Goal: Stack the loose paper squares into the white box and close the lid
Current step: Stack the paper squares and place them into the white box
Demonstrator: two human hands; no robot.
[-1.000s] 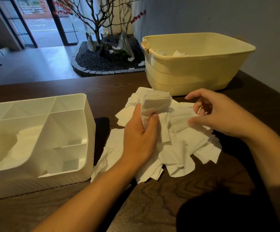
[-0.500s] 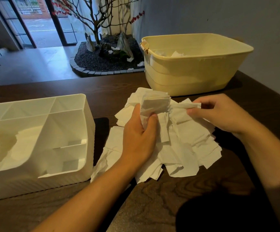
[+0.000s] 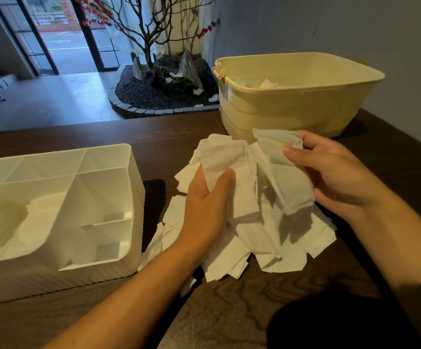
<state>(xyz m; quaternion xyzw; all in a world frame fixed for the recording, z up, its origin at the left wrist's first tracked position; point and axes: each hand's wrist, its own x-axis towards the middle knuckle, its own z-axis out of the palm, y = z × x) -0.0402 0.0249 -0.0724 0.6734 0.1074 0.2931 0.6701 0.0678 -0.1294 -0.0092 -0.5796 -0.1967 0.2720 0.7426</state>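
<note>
A heap of loose white paper squares [image 3: 249,245] lies on the dark wooden table in the middle. My left hand [image 3: 208,205] grips a small bundle of squares [image 3: 223,158] upright above the heap. My right hand [image 3: 335,175] pinches another paper square [image 3: 283,172] lifted off the pile, just right of the bundle. The white box [image 3: 134,197] stands open at the left, divided into compartments, with some paper in its large left section. No lid can be made out.
A cream plastic tub [image 3: 297,104] with a few paper scraps inside stands at the back right by the wall. Beyond the table's far edge is a floor planter with a bare tree [image 3: 154,59]. Bare table [image 3: 229,311] lies in front of the heap.
My right hand has picked a paper square off the pile and raised it toward the bundle. My left hand has kept its bundle in nearly the same place.
</note>
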